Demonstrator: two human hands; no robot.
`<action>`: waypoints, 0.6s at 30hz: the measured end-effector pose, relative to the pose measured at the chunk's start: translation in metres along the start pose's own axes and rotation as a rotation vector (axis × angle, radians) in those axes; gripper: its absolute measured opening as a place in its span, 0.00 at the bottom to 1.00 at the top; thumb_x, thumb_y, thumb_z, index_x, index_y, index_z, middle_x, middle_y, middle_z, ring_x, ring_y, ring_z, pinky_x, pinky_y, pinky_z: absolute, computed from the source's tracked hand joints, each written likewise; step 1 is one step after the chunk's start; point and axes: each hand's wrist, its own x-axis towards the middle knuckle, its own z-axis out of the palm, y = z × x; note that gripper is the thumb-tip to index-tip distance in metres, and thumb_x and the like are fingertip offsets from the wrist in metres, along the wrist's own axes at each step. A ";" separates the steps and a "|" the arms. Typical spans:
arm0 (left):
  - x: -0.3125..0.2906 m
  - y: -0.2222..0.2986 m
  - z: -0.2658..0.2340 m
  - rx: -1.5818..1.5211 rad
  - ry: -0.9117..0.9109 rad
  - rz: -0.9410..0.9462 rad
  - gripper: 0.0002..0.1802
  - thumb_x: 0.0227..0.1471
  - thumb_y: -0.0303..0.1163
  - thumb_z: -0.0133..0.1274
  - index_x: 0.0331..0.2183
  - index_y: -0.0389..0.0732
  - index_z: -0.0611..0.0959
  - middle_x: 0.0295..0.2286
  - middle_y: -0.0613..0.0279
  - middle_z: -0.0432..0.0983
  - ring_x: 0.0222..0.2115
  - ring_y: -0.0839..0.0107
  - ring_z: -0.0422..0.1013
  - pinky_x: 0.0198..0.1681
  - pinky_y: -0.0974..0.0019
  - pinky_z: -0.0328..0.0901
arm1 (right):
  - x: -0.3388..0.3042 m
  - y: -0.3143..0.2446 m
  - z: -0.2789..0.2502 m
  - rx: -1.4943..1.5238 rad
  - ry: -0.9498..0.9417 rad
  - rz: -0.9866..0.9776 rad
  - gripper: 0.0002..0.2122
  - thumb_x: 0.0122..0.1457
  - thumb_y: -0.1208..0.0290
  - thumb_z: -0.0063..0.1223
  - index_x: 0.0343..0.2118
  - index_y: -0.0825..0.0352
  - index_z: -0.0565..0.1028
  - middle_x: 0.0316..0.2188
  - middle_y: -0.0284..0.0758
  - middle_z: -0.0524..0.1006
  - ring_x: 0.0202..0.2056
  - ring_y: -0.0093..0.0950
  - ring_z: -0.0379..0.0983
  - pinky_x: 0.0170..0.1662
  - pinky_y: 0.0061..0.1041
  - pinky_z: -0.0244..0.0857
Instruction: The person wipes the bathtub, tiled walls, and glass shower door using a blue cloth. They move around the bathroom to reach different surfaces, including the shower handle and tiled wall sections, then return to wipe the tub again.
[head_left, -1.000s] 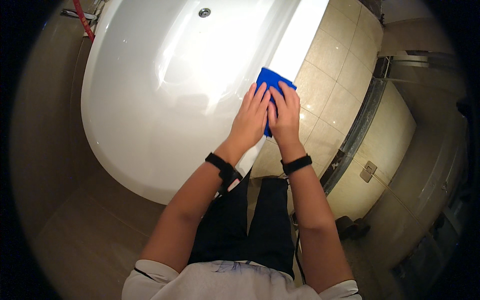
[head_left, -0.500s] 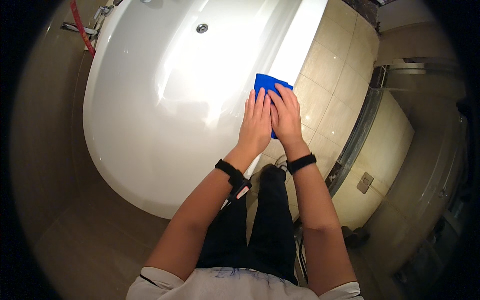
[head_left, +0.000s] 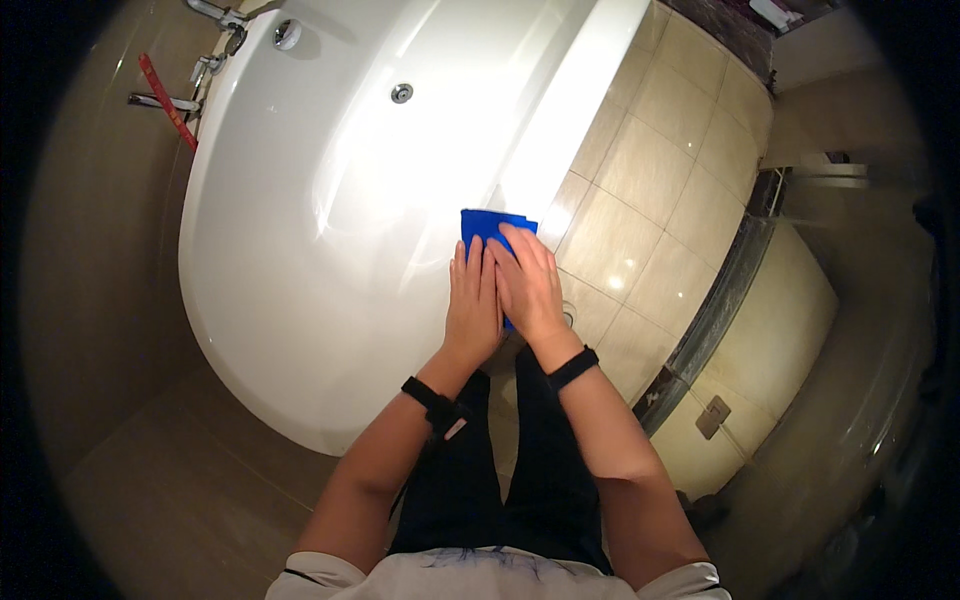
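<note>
A folded blue cloth [head_left: 485, 222] lies on the near right part of the rim [head_left: 556, 130] of a white bathtub. My left hand [head_left: 472, 305] rests flat on the cloth's left side, fingers stretched forward. Beside it, touching it, my right hand [head_left: 532, 292] presses on the cloth's right side with its fingers extended. Both palms face down, and the hands cover most of the cloth; its far edge and a bit at the near end show. Neither hand's fingers wrap round anything that I can see.
A drain [head_left: 401, 93] sits in the white tub, with metal taps [head_left: 210, 65] and a red strip [head_left: 165, 98] at its far left edge. Beige floor tiles [head_left: 630, 230] run along the right, up to a dark raised sill [head_left: 715, 300].
Both hands and the blue cloth have slid toward me along the tub rim, staying together. The view has shifted too, showing more of the tub's far end.
</note>
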 end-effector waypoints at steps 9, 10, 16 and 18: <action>0.109 0.022 0.034 0.046 0.084 -0.053 0.27 0.58 0.26 0.41 0.58 0.28 0.60 0.60 0.38 0.49 0.62 0.39 0.44 0.63 0.42 0.40 | 0.085 0.067 -0.035 -0.035 0.080 -0.139 0.11 0.54 0.76 0.50 0.41 0.70 0.75 0.50 0.41 0.71 0.52 0.39 0.66 0.54 0.37 0.59; 0.106 0.024 0.033 0.039 0.085 -0.074 0.27 0.58 0.27 0.41 0.58 0.28 0.60 0.60 0.38 0.49 0.62 0.40 0.44 0.63 0.43 0.40 | 0.084 0.068 -0.036 -0.031 0.053 -0.141 0.11 0.55 0.76 0.50 0.41 0.70 0.75 0.50 0.41 0.71 0.53 0.39 0.65 0.54 0.37 0.59; 0.069 0.041 0.029 0.058 0.055 -0.105 0.28 0.57 0.25 0.42 0.58 0.28 0.59 0.61 0.38 0.47 0.62 0.38 0.43 0.63 0.43 0.40 | 0.054 0.058 -0.040 -0.025 -0.019 -0.148 0.12 0.55 0.73 0.49 0.42 0.68 0.76 0.51 0.39 0.71 0.54 0.35 0.64 0.54 0.36 0.59; 0.072 0.043 0.032 0.066 0.063 -0.111 0.28 0.56 0.25 0.43 0.57 0.27 0.61 0.60 0.37 0.49 0.61 0.37 0.44 0.63 0.42 0.41 | 0.056 0.061 -0.042 -0.009 -0.010 -0.149 0.12 0.54 0.73 0.50 0.42 0.68 0.76 0.50 0.38 0.72 0.54 0.34 0.65 0.54 0.36 0.60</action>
